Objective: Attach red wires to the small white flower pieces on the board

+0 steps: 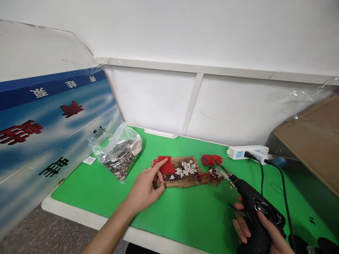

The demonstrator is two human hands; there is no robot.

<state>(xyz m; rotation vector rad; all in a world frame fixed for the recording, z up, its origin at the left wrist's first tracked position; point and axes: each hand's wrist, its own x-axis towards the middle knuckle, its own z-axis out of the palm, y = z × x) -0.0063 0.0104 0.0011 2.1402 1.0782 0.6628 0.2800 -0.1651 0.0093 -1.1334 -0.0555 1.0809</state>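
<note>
My left hand [145,187] rests at the left end of a scorched, brownish board [182,182]. Its index finger stretches over a bundle of red wires [167,166], with the thumb apart near the board's front edge. Small silvery metal pieces [186,168] lie scattered on the board's middle. Around the handle of a black soldering gun [254,204] my right hand [265,225] is closed. The gun's metal tip points up and left, over a tangle of red wires with metal ends [213,176] by the board's right end.
A clear plastic bag [122,155] of small metal parts lies at left on the green tabletop [180,208]. Another red wire bundle [208,159] sits behind the board. A white power strip [247,151] with black cables stands back right, near a cardboard box [312,137].
</note>
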